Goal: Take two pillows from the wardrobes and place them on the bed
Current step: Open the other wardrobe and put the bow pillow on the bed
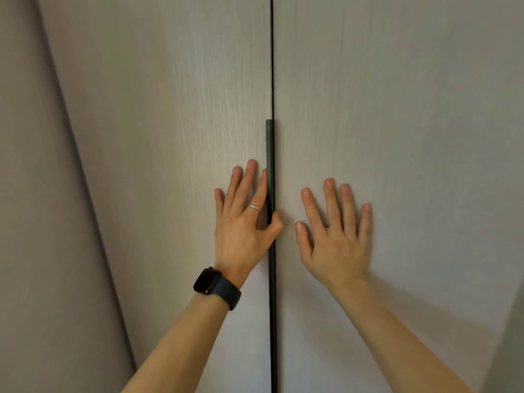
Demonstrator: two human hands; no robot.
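Two pale wood-grain wardrobe doors fill the view, the left door point(175, 137) and the right door point(397, 137), both closed with a thin dark gap between them. A long dark handle strip point(270, 154) runs down the left door's inner edge. My left hand point(245, 219), with a ring and a black watch on the wrist, lies flat on the left door, its thumb hooked at the handle strip. My right hand point(337, 236) rests flat on the right door with fingers spread. No pillow or bed is in view.
A plain greyish wall or side panel point(42, 222) runs along the left of the wardrobe. A darker edge point(507, 350) shows at the lower right corner.
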